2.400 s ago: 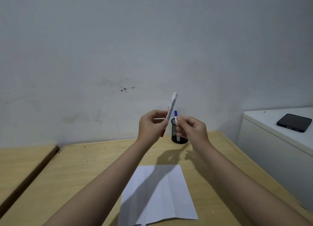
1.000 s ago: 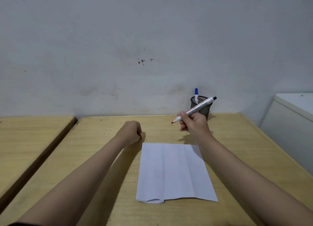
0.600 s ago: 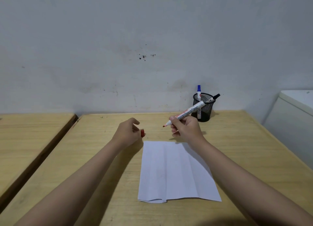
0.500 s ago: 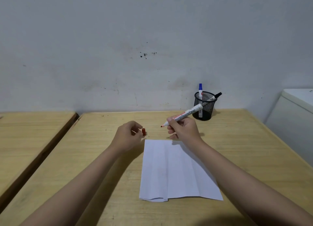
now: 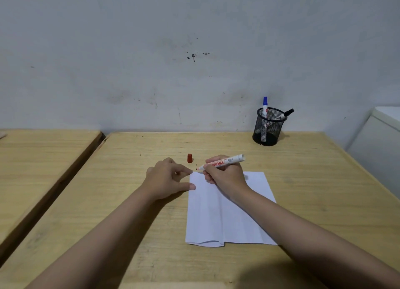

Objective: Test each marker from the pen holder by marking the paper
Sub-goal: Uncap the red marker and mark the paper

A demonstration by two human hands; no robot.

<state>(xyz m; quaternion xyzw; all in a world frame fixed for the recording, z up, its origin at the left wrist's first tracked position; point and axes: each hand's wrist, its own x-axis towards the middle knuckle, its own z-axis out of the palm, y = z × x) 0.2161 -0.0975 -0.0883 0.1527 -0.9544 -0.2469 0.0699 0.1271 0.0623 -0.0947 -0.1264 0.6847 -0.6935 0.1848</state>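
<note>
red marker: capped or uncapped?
Uncapped. The red marker in the right hand shows its bare tip; the red cap stands on the table.

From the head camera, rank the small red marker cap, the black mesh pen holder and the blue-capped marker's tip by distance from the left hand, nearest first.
1. Small red marker cap, standing just beyond the left hand.
2. Black mesh pen holder, far right, near the wall.
3. Blue-capped marker's tip, sticking up above the holder.

Both forearms are bare; no sleeves, rings or watch seem visible on either hand (image 5: 166, 178).
</note>
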